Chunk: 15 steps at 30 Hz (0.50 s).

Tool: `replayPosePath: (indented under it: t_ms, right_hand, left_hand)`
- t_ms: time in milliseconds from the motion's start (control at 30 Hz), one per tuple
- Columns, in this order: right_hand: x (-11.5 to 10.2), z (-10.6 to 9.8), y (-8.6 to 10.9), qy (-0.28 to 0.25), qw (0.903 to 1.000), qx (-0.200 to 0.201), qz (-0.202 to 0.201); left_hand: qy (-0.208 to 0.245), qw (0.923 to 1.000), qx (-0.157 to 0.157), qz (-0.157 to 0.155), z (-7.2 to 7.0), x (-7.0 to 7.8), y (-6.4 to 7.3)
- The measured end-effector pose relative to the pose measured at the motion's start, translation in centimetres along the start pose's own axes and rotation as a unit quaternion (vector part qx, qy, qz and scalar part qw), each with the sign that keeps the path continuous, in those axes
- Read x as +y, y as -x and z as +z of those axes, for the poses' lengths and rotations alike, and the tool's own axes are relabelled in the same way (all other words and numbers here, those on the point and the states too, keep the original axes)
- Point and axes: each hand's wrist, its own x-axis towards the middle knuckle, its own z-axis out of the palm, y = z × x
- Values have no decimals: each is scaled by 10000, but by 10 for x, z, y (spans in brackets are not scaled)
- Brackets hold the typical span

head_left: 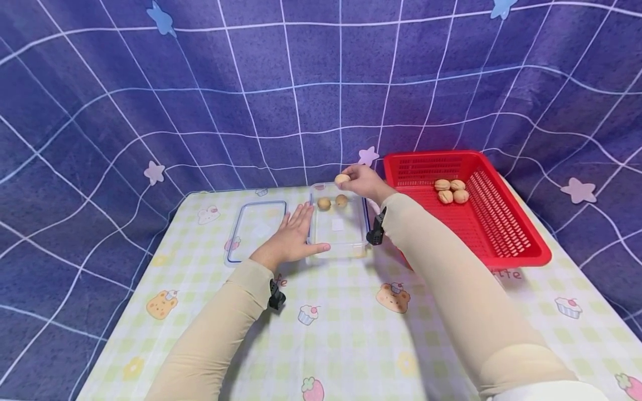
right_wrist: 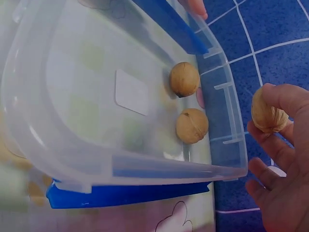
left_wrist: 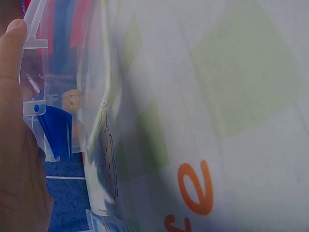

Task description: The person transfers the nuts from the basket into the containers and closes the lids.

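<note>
A clear plastic food container [head_left: 346, 249] with blue side clips stands near the back of the table; two walnuts [right_wrist: 184, 79] lie inside it at its far end. Between thumb and fingers my right hand [head_left: 365, 182] pinches another walnut [right_wrist: 268, 112], held above the container's far rim. My left hand [head_left: 293, 236] rests against the container's left side, fingers straight and thumb spread along the front. In the left wrist view a blue clip [left_wrist: 59, 133] shows beside that hand.
At the right stands a red plastic basket [head_left: 516, 262] with several walnuts [head_left: 451, 191] in it. The container's lid [head_left: 258, 228], edged in blue, lies flat left of my left hand. A blue gridded curtain [head_left: 321, 100] hangs behind the patterned tablecloth [head_left: 351, 345].
</note>
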Motion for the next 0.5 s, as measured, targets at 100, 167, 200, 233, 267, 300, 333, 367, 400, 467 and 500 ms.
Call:
replayPosePath:
  t_ms: [100,167,200,233,267,300,333,367,400,467,500]
  right_hand:
    - [0,2,-1,-29,10000,37,-56]
    - [0,3,-1,-34,10000,46,-65]
    - [0,4,-2,-27,10000,39,-79]
    - [0,5,-2,-21,10000,37,-90]
    - [0,6,-2,-9,10000,23,-93]
    - [0,7,-2,-3,9999,8,-100]
    - [0,8,-3,-11,9999,-7,-102]
    - [-1,8,-3,-1,9999,-18,-118]
    - [-1,9,-3,3,9999,-35,-110]
    - [-1,11,-4,33,9999,-70,-81]
    - [-1,11,-4,60,9999,-77,-63]
  left_hand:
    - [-11,10000,20,21,0,0,-1]
    - [10,10000,38,32,0,0,0]
    - [25,10000,47,37,-1,0,0]
    - [28,10000,46,41,-1,0,0]
    - [28,10000,43,42,-1,1,0]
    - [34,10000,38,43,-1,1,0]
    - [62,10000,48,47,-1,1,0]
    - [62,10000,52,49,0,1,0]
    - [57,9999,67,54,0,1,0]
    - [65,9999,90,58,1,0,0]
    - [52,9999,101,58,2,0,-1]
